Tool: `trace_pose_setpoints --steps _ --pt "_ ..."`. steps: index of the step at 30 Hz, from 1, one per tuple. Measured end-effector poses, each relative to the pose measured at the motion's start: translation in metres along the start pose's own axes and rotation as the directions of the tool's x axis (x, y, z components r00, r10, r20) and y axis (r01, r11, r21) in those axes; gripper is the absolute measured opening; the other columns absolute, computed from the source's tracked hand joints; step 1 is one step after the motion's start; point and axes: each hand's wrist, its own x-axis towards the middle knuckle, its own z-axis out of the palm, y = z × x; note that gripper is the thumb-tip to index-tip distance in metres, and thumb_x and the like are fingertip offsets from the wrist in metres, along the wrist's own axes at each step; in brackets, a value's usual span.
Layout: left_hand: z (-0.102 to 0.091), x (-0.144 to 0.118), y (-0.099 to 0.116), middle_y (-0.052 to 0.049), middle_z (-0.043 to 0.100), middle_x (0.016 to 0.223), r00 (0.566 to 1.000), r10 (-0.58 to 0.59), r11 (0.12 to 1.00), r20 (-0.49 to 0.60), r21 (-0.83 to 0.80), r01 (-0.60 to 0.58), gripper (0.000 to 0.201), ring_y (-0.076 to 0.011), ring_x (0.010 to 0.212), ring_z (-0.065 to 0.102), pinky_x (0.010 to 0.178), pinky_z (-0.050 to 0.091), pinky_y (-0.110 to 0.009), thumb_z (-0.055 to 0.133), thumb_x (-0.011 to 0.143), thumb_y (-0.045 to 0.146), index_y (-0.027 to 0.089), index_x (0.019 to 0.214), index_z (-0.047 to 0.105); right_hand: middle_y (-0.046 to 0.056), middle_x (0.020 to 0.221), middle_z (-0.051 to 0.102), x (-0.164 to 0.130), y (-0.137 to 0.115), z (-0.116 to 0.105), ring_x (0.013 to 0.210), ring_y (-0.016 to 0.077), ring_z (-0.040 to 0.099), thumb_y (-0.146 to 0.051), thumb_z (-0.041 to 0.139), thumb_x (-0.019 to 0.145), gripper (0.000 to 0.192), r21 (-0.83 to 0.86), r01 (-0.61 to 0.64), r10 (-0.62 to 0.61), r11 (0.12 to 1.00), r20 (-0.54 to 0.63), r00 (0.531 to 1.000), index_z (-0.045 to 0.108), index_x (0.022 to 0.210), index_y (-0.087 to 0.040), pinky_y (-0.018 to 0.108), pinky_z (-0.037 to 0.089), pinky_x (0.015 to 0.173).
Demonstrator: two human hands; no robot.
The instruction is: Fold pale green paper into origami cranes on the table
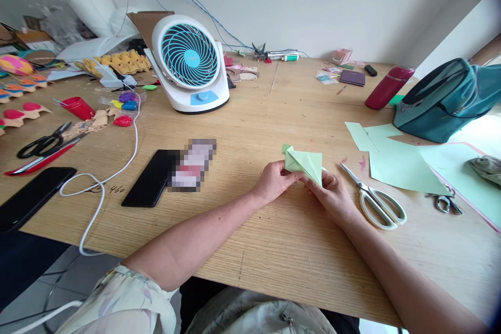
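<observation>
A small piece of folded light green paper (304, 163) is held between both hands just above the table. My left hand (274, 181) pinches its lower left side, with thumb and fingers closed. On the other side my right hand (331, 193) grips the lower right edge, its thumb meeting the left thumb near the bottom of the paper. Creases and a diagonal fold show on its face, and a small flap sticks out at the top left. Scissors with white handles (378, 201) lie beside my right hand. The fingers behind the paper are partly hidden.
Cut green sheets (407, 167), keys (444, 203), a red bottle (389, 87) and a teal bag (434, 104) stand or lie at right. Leftward are a white fan (191, 62), a black phone (151, 180), another phone (33, 195), a white cable (104, 188) and black scissors (43, 143).
</observation>
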Motion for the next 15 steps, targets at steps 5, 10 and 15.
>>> trace_pose_setpoints --steps 5,10,15 --pt "0.0017 0.0004 0.0013 0.004 0.051 0.053 0.999 0.019 0.994 -0.037 -0.108 -0.023 0.04 -0.0066 0.046 0.039 0.045 0.029 -0.022 0.081 0.067 0.05 0.014 0.068 0.062 0.0 0.06 0.055 0.0004 0.0003 0.0001 0.057 0.0143 0.044 -0.063 0.068 0.078 0.046 0.021 -0.009 0.009 1.0 0.004 1.0 0.061 0.065 -0.02 0.028 0.035 0.055" --pt "0.0017 0.0016 -0.0033 0.003 0.054 0.058 0.998 0.029 0.984 -0.057 -0.173 -0.038 0.037 -0.0059 0.047 0.042 0.044 0.033 -0.02 0.073 0.077 0.047 0.014 0.067 0.058 0.002 0.065 0.059 0.0013 0.0044 -0.0016 0.06 0.0163 0.047 -0.066 0.059 0.084 0.048 0.043 -0.023 0.022 0.999 0.027 0.999 0.07 0.081 -0.019 0.028 0.037 0.057" --pt "0.0008 0.0018 -0.0039 -0.001 0.06 0.065 0.997 0.048 0.978 -0.064 -0.2 -0.06 0.042 -0.0068 0.051 0.048 0.045 0.038 -0.019 0.063 0.084 0.052 0.014 0.067 0.059 0.002 0.065 0.06 0.0019 0.0075 -0.0036 0.06 0.0165 0.047 -0.067 0.054 0.087 0.05 0.049 -0.03 0.028 0.998 0.048 0.998 0.072 0.085 -0.02 0.029 0.037 0.058"
